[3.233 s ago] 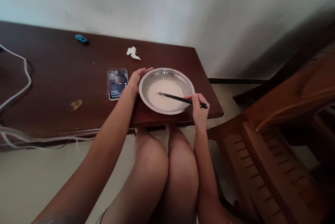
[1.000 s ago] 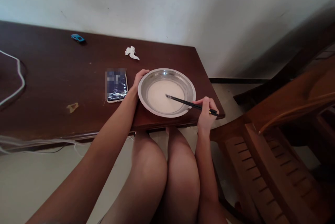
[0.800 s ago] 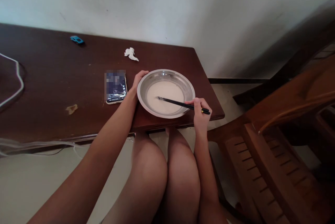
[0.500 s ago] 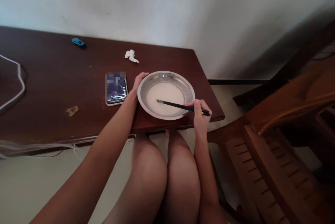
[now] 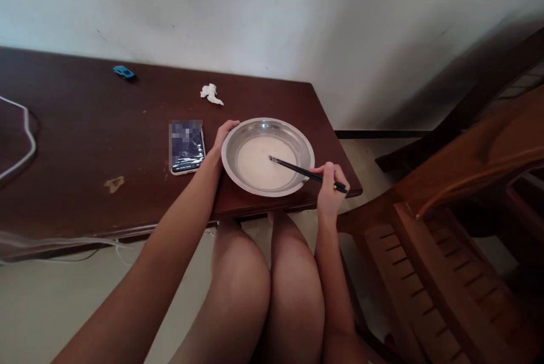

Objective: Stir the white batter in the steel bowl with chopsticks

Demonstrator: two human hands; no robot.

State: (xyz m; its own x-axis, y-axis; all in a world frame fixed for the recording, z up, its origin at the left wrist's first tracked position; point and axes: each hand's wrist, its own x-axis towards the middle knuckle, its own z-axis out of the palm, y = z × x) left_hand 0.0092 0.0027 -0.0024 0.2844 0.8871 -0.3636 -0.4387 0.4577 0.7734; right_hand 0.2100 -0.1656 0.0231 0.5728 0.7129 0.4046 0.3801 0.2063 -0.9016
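Note:
A round steel bowl [image 5: 297,142] holding a white liquid [image 5: 257,165] stands near the right front corner of a dark wooden table [image 5: 97,143]. My left hand [image 5: 221,136] grips the bowl's left rim, thumb on the edge. My right hand [image 5: 330,188] is closed on a pair of black chopsticks [image 5: 297,169], whose tips dip into the liquid near the middle of the bowl.
A phone [image 5: 187,147] lies just left of the bowl. A crumpled tissue [image 5: 211,93] and a small blue toy car [image 5: 123,72] sit further back. A white cable [image 5: 23,151] curls at the left. A wooden chair [image 5: 450,222] stands to the right. My bare knees [image 5: 267,273] are below the table edge.
The chopstick tips have swept back and forth through the liquid and now sit further right than half a second ago. My left hand has stayed on the rim.

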